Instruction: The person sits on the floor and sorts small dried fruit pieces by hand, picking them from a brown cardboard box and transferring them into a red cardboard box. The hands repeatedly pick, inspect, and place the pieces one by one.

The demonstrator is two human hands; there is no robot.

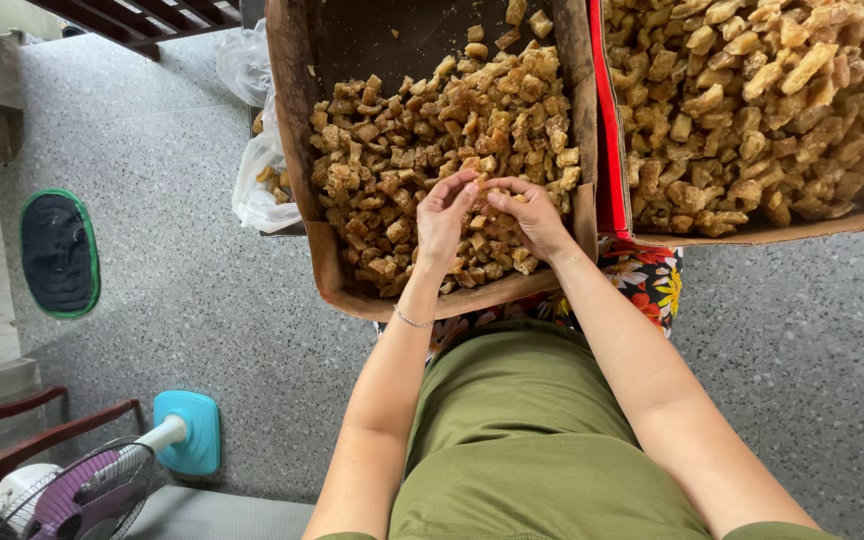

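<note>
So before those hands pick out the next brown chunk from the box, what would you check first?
1. Both hands over the near cardboard box: ok, left hand and right hand meet above the brown chunks.
2. A chunk pinched between fingertips: cannot tell, fingers hide it.
3. Box resting steadily on the lap: ok, level.
4. Second box in reach: ok, alongside on the right.
5. Plastic bag clear of hands: ok, left of box.
</note>
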